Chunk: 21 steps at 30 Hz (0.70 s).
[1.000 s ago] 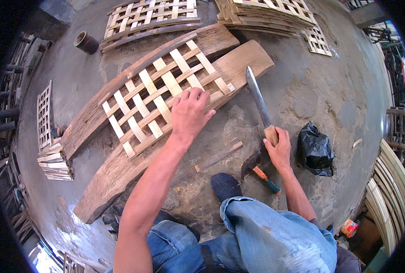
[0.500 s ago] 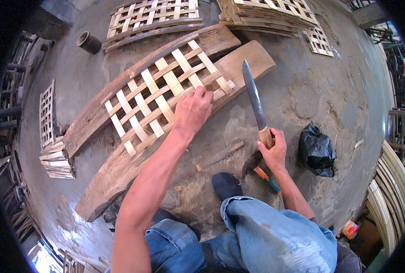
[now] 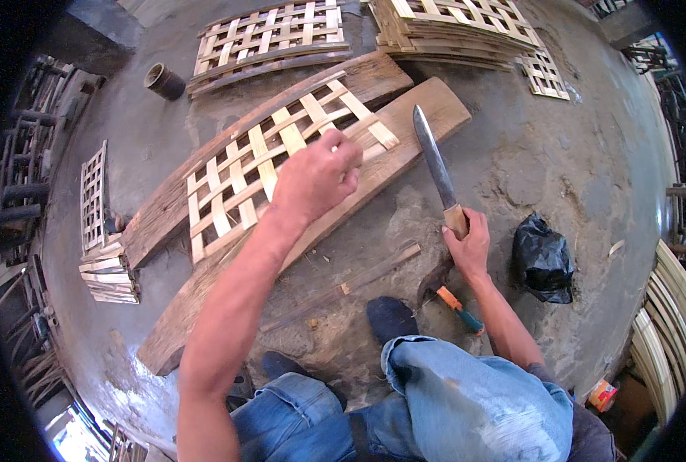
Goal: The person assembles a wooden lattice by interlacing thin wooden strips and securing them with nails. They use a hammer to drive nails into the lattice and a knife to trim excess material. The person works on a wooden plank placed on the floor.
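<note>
A woven panel of pale flat strips (image 3: pixel 263 158), with square gaps, lies tilted across two thick wooden planks. My left hand (image 3: pixel 320 173) is closed at its near edge, fingers curled over the strips; the fingertips are hidden. In my right hand (image 3: pixel 468 240) is a large knife (image 3: pixel 437 168), gripped by its wooden handle, its long dark blade pointing up and away. The blade stands apart from the panel, beside the right end of the near plank (image 3: pixel 427 115). Below my right hand, a tool with an orange and teal handle (image 3: pixel 460 309) lies on the floor.
Stacked woven panels (image 3: pixel 451 42) stand at the back, with another lattice pile (image 3: pixel 270 38) left of them. A dark cylindrical container (image 3: pixel 164 82) is far left. A black plastic bag (image 3: pixel 541 258) sits at right, near bundled long strips (image 3: pixel 670 323). A thin wooden strip (image 3: pixel 374 271) lies before my feet.
The panel has turned slightly, its near left corner shifting left. A small pale piece at its right end no longer shows. My left hand has shifted a little; the knife stays in my right.
</note>
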### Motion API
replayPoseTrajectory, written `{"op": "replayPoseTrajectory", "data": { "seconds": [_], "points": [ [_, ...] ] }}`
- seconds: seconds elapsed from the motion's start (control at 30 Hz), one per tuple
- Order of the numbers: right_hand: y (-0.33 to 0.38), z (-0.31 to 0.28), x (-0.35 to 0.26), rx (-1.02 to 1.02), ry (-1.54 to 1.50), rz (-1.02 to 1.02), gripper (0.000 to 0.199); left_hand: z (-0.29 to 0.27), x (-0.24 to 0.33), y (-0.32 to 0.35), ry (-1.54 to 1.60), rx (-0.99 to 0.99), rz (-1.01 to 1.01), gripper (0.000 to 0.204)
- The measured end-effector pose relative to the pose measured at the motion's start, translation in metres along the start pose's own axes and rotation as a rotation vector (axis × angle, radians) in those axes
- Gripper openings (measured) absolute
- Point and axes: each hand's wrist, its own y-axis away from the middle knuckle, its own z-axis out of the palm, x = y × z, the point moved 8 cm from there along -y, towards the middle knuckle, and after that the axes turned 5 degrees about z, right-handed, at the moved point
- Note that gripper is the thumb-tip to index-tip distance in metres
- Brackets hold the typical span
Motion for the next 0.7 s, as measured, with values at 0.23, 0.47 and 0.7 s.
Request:
{"op": "replayPoseTrajectory", "data": {
  "seconds": [0.23,0.47,0.7],
  "points": [
    [0.000,0.003,0.005,-0.010,0.013,0.045,0.050,-0.013,0.013,0.003,-0.180,0.073,0.079,0.018],
    [-0.020,-0.035,-0.074,-0.033,-0.095,-0.066,0.052,-0.104,0.003,-0.038,-0.406,0.221,0.146,0.020],
    [-0.091,-0.072,-0.193,-0.077,-0.133,-0.328,0.051,-0.147,-0.030,-0.068,-0.458,0.244,0.054,0.021]
  ]
}}
